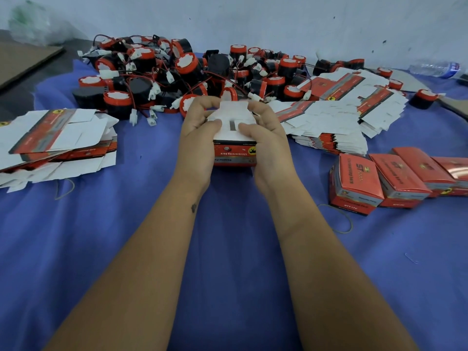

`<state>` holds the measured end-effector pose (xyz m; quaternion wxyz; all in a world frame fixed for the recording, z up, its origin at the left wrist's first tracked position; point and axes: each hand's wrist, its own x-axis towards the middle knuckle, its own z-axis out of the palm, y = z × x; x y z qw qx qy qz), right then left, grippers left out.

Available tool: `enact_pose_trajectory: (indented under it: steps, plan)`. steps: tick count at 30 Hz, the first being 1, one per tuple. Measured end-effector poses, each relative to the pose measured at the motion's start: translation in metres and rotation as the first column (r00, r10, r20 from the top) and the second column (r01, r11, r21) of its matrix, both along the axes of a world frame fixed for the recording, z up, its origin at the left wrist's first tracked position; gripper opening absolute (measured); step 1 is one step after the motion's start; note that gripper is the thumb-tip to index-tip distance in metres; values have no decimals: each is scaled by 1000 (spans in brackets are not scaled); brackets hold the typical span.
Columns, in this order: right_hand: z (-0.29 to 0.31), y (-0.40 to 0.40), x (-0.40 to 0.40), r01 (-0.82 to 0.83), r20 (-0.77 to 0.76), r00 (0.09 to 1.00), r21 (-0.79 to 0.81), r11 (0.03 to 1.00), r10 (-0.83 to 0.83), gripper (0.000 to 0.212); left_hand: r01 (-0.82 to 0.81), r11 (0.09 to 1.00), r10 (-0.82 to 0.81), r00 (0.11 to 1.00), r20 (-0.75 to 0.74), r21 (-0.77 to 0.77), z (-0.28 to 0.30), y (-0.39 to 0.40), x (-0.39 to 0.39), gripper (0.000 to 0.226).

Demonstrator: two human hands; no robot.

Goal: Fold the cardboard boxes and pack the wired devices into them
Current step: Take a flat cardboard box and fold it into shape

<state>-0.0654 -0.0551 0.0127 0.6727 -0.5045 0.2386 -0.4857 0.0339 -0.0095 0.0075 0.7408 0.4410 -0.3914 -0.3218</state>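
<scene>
A red and white cardboard box [234, 150] stands on the blue cloth at the centre, its white flaps facing up. My left hand [200, 138] grips its left side, thumb pressing a flap. My right hand [266, 134] grips the right side, thumb on the opposite flap. Behind the box lies a large heap of black and red wired devices [177, 77] with white plugs. Flat unfolded boxes sit in a stack at the left [58, 140] and in a spread pile at the right [336, 117]. What is inside the held box is hidden.
Several closed red boxes [395, 178] stand in a row at the right. Two rubber bands [347, 221] lie on the blue cloth [228, 249]. A plastic bottle [435, 68] lies at the far right by the wall. Brown cardboard [22, 59] lies at far left.
</scene>
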Motion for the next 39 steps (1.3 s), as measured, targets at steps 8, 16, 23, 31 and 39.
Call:
enact_pose_trajectory:
  steps: [8, 16, 23, 31, 39]
  plan:
    - [-1, -6, -4, 23, -80, 997, 20, 1000, -21, 25, 5, 996, -6, 1000, 4, 92, -4, 1, 0, 22]
    - [-1, -6, -5, 98, -173, 978, -111, 989, -116, 40, -42, 993, 38, 998, 41, 106, -1, -1, -1, 47]
    - [1, -10, -5, 40, 17, 999, 255, 966, -46, 26, -105, 994, 105, 994, 20, 19, -2, -1, 2, 35]
    - [2, -5, -2, 68, -13, 998, -87, 994, -69, 35, -79, 995, 88, 981, 175, -58, -5, -4, -1, 60]
    - [4, 0, -8, 310, 72, 951, -246, 918, -301, 17, -111, 913, 61, 989, 137, 392, -8, -10, -2, 49]
